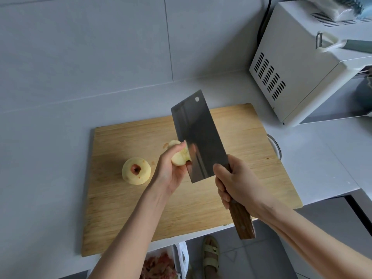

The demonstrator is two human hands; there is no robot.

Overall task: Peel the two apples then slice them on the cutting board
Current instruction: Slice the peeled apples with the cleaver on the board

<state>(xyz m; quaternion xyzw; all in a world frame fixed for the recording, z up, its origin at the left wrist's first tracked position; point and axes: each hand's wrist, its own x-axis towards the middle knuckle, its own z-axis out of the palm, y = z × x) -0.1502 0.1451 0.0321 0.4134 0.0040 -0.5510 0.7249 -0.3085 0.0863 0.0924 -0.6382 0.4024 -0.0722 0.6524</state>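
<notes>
The right grip [235, 186] clasps the cleaver [201, 137], its long axis pointing away and left above the cutting board [245, 137]. The left grip [171, 170] holds a peeled apple piece [179, 157] at the blade; a whole apple [136, 171] sits on the board. Grey surface [50, 158], white microwave [298, 63] at the right.

The pale peeled whole apple [136, 171] lies on the rectangular wooden cutting board [241, 137], left of my left fingers [178, 148].

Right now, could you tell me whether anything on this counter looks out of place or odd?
Yes: the left hand holds an apple piece up against the cleaver blade, seemingly lifted off the cutting board rather than lying on it, so the edge works close to that hand.
</notes>
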